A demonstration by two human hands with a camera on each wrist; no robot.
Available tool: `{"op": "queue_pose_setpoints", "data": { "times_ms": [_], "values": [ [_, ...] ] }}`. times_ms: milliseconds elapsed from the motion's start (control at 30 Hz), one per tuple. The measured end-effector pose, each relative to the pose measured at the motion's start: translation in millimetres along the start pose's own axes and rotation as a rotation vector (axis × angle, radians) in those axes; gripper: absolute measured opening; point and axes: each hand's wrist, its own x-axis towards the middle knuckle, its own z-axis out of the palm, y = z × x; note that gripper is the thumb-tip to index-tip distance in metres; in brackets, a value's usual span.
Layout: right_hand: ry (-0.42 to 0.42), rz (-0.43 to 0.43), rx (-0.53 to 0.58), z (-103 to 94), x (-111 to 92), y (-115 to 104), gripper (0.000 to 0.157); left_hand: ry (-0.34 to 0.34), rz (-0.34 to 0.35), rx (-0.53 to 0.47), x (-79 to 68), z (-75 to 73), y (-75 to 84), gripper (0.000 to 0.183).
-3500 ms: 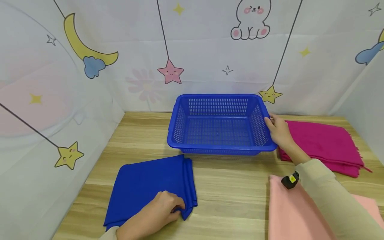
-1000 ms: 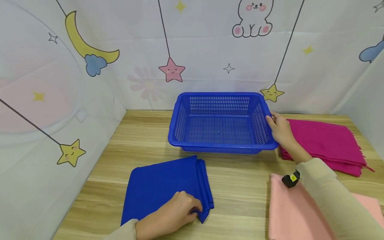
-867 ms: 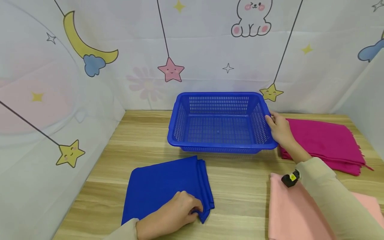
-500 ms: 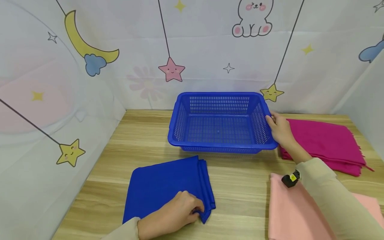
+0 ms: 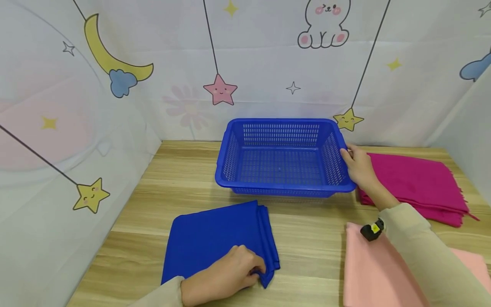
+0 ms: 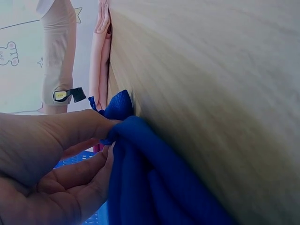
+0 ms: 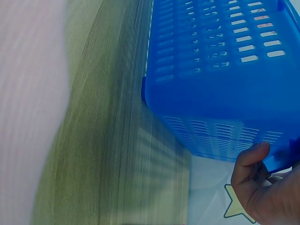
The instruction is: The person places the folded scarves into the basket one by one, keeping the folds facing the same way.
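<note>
A folded blue cloth (image 5: 211,234) lies on the wooden table, in front of a blue plastic basket (image 5: 284,187). My left hand (image 5: 228,273) pinches the cloth's near right corner between thumb and fingers. Up close in the left wrist view, the cloth's layered folds (image 6: 154,187) run down from where the left hand (image 6: 61,164) grips the edge. At the basket's right end, my right hand (image 5: 360,168) grips the rim, thumb on top. From the right wrist, the right hand (image 7: 262,183) shows at the basket's corner, its fingers partly hidden. Nothing lies inside the basket.
A folded magenta cloth (image 5: 414,183) with a fringed edge lies right of the basket. Nearer, a pink cloth (image 5: 368,273) lies partly under my right forearm. A white printed curtain (image 5: 264,64) stands behind the basket and along both sides of the wooden table (image 5: 299,238).
My left hand and the blue cloth have slid to the right along the table over these frames. My right hand and the basket have stayed in nearly the same place.
</note>
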Motion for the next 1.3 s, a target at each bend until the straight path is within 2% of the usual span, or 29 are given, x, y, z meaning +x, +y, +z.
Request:
{"op": "queue_pose_setpoints", "data": {
  "times_ms": [400, 633, 1033, 1300],
  "values": [
    [-0.004, 0.006, 0.008, 0.7, -0.3, 0.9, 0.054, -0.015, 0.018, 0.014, 3.2, 3.1, 2.3, 0.017],
    [-0.001, -0.003, 0.016, 0.3, 0.3, 0.7, 0.053, -0.033, 0.007, 0.014, 5.7, 4.7, 5.3, 0.017],
    [0.009, -0.008, 0.000, 0.6, 0.5, 1.1, 0.054, -0.031, 0.097, 0.076, 12.8, 9.7, 12.3, 0.017],
    [0.008, -0.012, 0.010, -0.9, -1.0, -0.4, 0.052, -0.033, 0.137, 0.073, 16.7, 12.9, 16.1, 0.019]
  ]
}}
